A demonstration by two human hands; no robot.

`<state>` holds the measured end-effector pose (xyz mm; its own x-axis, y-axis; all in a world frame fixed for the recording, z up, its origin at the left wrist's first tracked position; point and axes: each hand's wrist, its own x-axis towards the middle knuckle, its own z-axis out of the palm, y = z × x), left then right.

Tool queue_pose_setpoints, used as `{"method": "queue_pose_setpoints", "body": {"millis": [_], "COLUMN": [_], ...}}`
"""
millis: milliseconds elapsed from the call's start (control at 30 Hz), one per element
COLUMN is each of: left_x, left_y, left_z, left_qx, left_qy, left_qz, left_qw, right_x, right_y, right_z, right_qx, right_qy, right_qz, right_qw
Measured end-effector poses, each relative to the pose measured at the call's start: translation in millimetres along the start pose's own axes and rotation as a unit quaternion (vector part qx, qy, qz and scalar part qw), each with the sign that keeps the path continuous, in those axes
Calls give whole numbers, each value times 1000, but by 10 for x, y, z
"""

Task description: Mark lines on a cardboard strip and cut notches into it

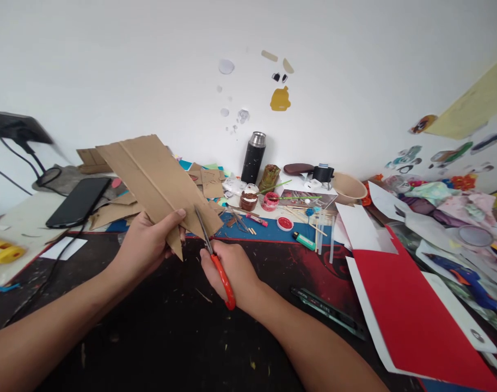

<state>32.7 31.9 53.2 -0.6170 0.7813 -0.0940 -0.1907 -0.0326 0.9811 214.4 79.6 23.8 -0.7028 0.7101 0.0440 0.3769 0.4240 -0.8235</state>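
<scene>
My left hand (152,239) grips a piece of brown cardboard (150,169) near its lower edge, thumb on top and fingers beneath. The cardboard is raised and tilted above the dark desk mat, with a crease running along it. In my right hand (232,267) are scissors (221,280) with red handles. Their blades lie at the cardboard's lower right part, one of them showing on its upper face. A pointed corner of the cardboard hangs below my left thumb. The fingers of my right hand are partly hidden behind the handles.
A dark desk mat (162,337) lies beneath my arms. On it, at right, is a utility knife (330,310) beside red paper (419,305). Behind stand a black thermos (254,158) and paint jars (270,201). A phone (79,201) with a cable is at left.
</scene>
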Motion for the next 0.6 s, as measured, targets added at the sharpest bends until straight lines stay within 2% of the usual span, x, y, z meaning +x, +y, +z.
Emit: {"method": "queue_pose_setpoints", "body": {"millis": [367, 600], "left_x": [50, 90], "left_y": [-4, 21], "left_z": [-15, -41], "left_qx": [-2, -23], "left_qy": [-11, 2], "left_qz": [5, 18], "left_qw": [1000, 1000], "right_x": [12, 26], "right_y": [47, 71], "right_z": [28, -2], "right_qx": [31, 162], "right_qy": [-2, -89], "right_qz": [-2, 32], "right_qw": [1000, 982]}}
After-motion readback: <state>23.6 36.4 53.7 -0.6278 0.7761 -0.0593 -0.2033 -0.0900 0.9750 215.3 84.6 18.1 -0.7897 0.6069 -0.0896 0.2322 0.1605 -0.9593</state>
